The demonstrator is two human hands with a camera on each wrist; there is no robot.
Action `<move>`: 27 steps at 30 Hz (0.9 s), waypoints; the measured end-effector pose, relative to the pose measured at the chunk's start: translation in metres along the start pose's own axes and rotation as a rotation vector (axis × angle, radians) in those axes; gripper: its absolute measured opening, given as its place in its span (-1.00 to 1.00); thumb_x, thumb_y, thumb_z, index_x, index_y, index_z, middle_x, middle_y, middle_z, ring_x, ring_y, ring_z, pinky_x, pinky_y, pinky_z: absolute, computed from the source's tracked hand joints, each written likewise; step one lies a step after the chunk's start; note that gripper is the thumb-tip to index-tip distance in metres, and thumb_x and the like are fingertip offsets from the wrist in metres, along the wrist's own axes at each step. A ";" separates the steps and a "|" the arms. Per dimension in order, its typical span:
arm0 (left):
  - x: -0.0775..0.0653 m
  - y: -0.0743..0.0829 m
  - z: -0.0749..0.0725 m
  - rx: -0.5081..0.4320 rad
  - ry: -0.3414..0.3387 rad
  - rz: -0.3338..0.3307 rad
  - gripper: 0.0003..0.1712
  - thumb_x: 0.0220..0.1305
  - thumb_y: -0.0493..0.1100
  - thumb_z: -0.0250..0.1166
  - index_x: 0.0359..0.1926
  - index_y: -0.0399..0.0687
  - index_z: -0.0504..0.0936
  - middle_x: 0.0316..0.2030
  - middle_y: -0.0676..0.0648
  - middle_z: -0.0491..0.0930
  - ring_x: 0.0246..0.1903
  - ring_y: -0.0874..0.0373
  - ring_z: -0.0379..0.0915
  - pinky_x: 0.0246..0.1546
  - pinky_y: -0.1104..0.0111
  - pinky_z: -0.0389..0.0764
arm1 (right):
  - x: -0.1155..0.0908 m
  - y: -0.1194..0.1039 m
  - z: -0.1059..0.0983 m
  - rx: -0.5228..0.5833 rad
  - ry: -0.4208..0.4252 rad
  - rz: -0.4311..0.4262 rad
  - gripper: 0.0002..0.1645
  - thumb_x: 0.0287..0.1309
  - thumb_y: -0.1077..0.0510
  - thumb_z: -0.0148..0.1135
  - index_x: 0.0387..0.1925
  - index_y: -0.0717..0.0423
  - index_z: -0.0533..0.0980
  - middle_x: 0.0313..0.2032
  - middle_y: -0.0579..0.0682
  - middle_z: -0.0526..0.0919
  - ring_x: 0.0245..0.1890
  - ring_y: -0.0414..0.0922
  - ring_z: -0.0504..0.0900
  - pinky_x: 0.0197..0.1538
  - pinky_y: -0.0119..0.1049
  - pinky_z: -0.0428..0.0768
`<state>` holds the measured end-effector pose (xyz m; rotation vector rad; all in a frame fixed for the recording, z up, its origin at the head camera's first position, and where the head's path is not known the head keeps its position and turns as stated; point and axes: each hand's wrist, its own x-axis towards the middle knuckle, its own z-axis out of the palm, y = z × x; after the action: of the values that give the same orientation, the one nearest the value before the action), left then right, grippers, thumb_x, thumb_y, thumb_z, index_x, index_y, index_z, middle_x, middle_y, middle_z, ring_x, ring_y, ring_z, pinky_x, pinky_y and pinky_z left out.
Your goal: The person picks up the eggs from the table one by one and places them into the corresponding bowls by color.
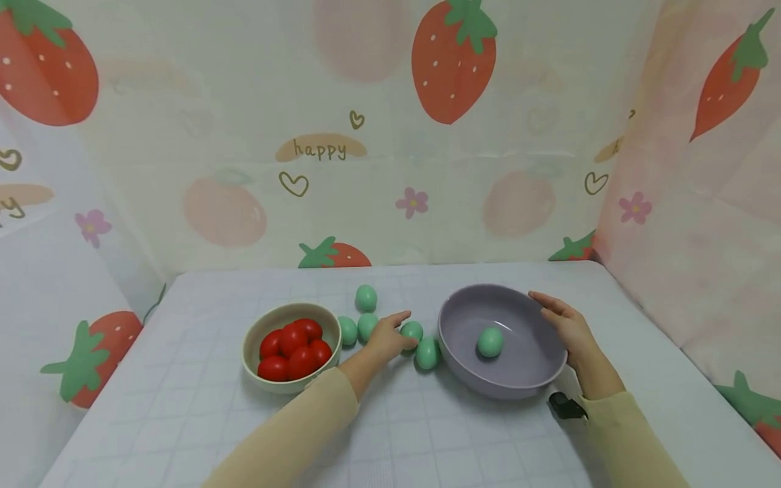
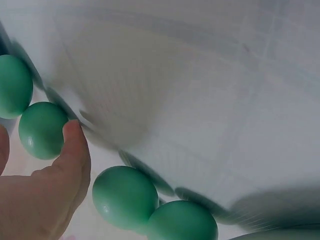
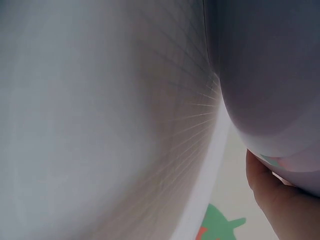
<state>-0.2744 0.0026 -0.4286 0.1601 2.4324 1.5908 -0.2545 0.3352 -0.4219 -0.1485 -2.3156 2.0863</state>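
My left hand reaches over the table with thumb and forefinger spread on either side of a green egg. In the left wrist view the thumb tip overlaps that egg's edge, while a finger shows apart from it at the left border. Another green egg lies beside it, near the purple bowl. My right hand holds this bowl at its right rim, fingers along the outer wall in the right wrist view. Inside the bowl is one green egg.
Left of my left hand stands a cream bowl with several glossy red egg-shaped pieces. Green eggs lie between it and the hand, with another green egg farther back. A strawberry-print cloth hangs behind the table.
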 end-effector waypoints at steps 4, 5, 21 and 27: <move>0.001 -0.001 0.000 0.004 -0.004 -0.019 -0.33 0.18 -0.37 0.33 0.33 -0.28 0.38 0.29 -0.39 0.32 0.31 -0.23 0.19 0.28 0.03 0.26 | 0.001 -0.001 0.001 0.008 0.001 -0.010 -0.55 0.46 0.21 -0.05 0.29 -0.08 0.46 -0.09 -0.59 0.55 0.29 -0.27 0.23 0.07 -0.57 0.28; 0.002 -0.001 0.000 0.004 -0.005 -0.027 -0.34 0.19 -0.37 0.33 0.32 -0.28 0.39 0.29 -0.39 0.32 0.31 -0.22 0.19 0.27 0.04 0.27 | 0.001 -0.001 0.001 0.011 0.000 -0.014 -0.55 0.46 0.21 -0.05 0.28 -0.10 0.47 -0.09 -0.59 0.55 0.26 -0.30 0.25 0.07 -0.58 0.28; 0.005 0.001 0.007 0.040 0.018 -0.028 -0.42 0.20 -0.41 0.31 0.27 -0.30 0.45 0.25 -0.28 0.42 0.30 -0.14 0.23 0.29 0.09 0.27 | 0.002 0.002 0.000 0.044 -0.006 -0.051 -0.58 0.45 0.23 -0.04 0.18 -0.17 0.55 -0.11 -0.59 0.57 0.13 -0.44 0.32 0.07 -0.58 0.27; 0.005 0.000 0.007 0.021 0.020 -0.042 -0.42 0.20 -0.40 0.32 0.27 -0.34 0.44 0.25 -0.30 0.42 0.29 -0.15 0.24 0.28 0.09 0.28 | 0.000 0.004 -0.001 0.053 -0.008 -0.058 -0.58 0.44 0.23 -0.03 0.15 -0.20 0.57 -0.11 -0.58 0.58 0.06 -0.50 0.34 0.07 -0.58 0.27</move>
<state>-0.2773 0.0100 -0.4323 0.0970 2.4515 1.5564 -0.2544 0.3366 -0.4257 -0.0711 -2.2374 2.1220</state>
